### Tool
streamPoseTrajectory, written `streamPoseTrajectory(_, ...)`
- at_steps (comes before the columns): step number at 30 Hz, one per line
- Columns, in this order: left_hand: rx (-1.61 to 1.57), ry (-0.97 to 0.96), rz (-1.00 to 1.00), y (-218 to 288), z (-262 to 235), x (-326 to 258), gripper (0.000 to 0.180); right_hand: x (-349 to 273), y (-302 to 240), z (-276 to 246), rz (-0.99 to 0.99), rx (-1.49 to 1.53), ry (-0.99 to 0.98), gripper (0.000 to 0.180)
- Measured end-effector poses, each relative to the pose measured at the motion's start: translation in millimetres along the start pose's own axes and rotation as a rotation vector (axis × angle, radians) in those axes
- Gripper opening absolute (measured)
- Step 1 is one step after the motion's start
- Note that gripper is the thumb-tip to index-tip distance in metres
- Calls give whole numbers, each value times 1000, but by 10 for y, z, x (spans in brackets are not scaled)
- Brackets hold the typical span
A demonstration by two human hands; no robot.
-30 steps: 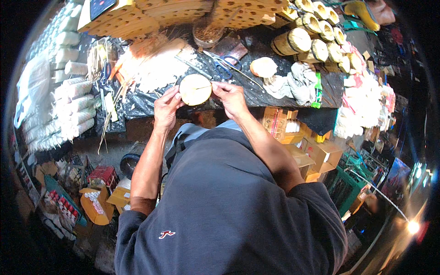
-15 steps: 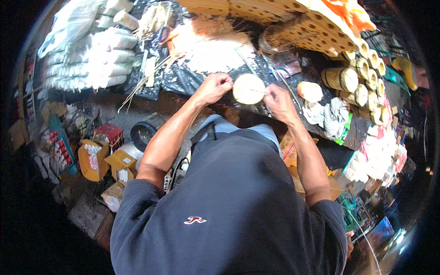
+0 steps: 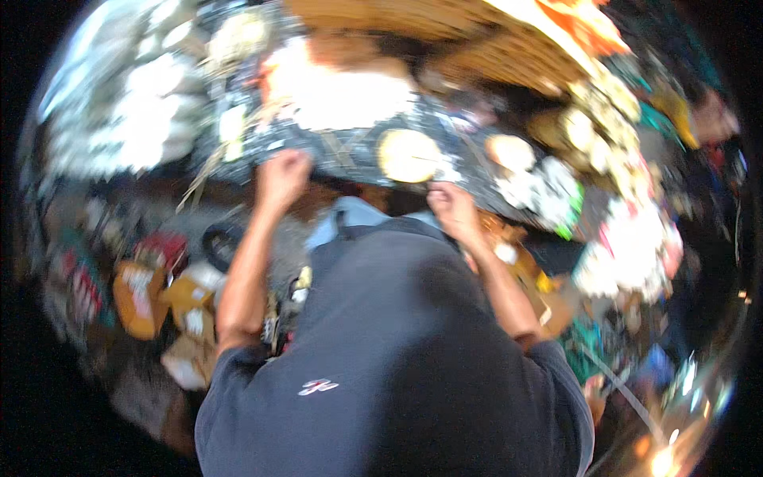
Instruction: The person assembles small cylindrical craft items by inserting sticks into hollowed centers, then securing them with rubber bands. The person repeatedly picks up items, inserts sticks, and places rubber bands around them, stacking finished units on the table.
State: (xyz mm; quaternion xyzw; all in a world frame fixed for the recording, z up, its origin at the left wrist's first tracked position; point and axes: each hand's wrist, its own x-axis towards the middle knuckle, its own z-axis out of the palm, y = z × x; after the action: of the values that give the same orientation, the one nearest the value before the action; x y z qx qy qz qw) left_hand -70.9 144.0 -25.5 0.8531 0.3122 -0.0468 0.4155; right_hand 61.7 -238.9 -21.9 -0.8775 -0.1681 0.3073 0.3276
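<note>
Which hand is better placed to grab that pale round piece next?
Probably the right hand: it is close to the pale round piece, just below and right of it in the picture, while the left hand is farther off to the left. Blur hides whether either holds anything.

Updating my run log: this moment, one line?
left hand: apart from pale disc; right hand: near disc, contact unclear; picture: blurred

Blur is smearing the left fingers point(image 3: 292, 162) and right fingers point(image 3: 445, 195), obscuring whether either is pinching anything. The top edge is cutting off a brown block point(image 3: 385, 16).
</note>
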Motion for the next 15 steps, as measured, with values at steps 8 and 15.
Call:
streamPoseTrajectory(8,-214,-85,94,207,-99,-316,57,-870,654,-174,330,153,187,27)
streamPoseTrajectory(15,47,-39,700,1485,367,-300,109,-1119,838,-347,242,-96,262,24)
